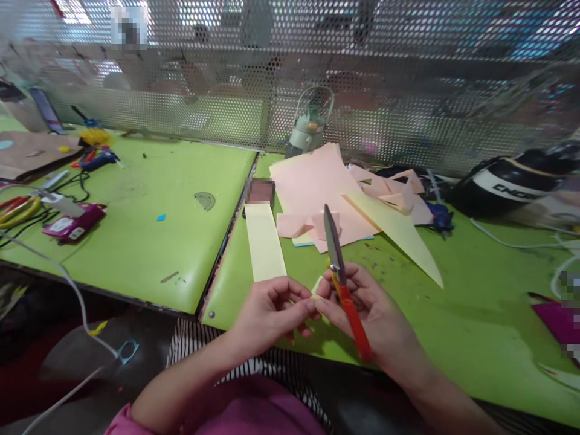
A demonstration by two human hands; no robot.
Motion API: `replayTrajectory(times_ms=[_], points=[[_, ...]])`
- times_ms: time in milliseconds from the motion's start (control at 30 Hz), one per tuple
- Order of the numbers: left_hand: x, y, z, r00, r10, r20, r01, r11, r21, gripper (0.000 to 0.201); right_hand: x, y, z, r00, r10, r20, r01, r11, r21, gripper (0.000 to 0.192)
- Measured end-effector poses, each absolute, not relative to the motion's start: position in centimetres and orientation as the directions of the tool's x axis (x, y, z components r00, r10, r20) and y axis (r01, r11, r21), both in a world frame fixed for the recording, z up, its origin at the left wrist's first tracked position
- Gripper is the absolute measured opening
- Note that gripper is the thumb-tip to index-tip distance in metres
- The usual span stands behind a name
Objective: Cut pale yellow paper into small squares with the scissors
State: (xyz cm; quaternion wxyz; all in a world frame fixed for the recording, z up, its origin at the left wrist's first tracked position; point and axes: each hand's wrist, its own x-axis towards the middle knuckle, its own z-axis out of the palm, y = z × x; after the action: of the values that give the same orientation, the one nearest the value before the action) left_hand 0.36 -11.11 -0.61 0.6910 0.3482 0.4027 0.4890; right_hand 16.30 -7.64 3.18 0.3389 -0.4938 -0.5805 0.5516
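Note:
My left hand (pixel 281 311) pinches a small piece of pale yellow paper (pixel 318 285) near the table's front edge. My right hand (pixel 369 308) grips the same piece between thumb and finger. Across that right hand lies a pair of scissors (pixel 353 320) with red and yellow handles, blades together and pointing away from me. Just beyond my left hand a pale yellow paper strip (pixel 265 241) lies flat. Behind the scissors spreads a pile of pink paper (pixel 312 181) with cut scraps, and a pointed yellow sheet (pixel 399 232) rests over its right side.
A green bottle (pixel 308 130) stands against the perforated metal screen (pixel 203 90). At right lies a black bottle (pixel 512 184) near white cables. Across the table seam (pixel 226 241) are a protractor (pixel 205 200), a purple power strip (pixel 75 222), yellow-handled pliers (pixel 22 211) and a blue glue gun (pixel 99 159).

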Motion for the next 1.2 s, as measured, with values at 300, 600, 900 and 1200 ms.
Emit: replayTrajectory(times_ms=[300,600,900,1200], points=[[0.38,-10.94,-1.0,0.206,0.958,-0.202,-0.411,0.272,0.87,0.035,16.17,-7.51,3.23,-0.305,0.943,-0.135,0.192,-0.078,-0.978,0.044],[0.42,-10.91,-0.57,0.213,0.948,-0.235,-0.419,0.306,0.855,0.033,16.2,-7.15,2.69,-0.299,0.944,-0.141,0.152,-0.099,-0.983,0.038],[0.13,-10.69,-0.53,0.216,0.939,-0.266,-0.355,0.329,0.875,0.035,16.11,-7.07,3.08,-0.308,0.929,-0.208,0.135,-0.174,-0.975,0.038],[0.12,-10.95,-0.7,0.008,0.997,-0.074,-0.171,0.074,0.983,0.029,16.02,-7.16,2.96,-0.197,0.976,-0.096,0.082,-0.081,-0.993,0.042]])
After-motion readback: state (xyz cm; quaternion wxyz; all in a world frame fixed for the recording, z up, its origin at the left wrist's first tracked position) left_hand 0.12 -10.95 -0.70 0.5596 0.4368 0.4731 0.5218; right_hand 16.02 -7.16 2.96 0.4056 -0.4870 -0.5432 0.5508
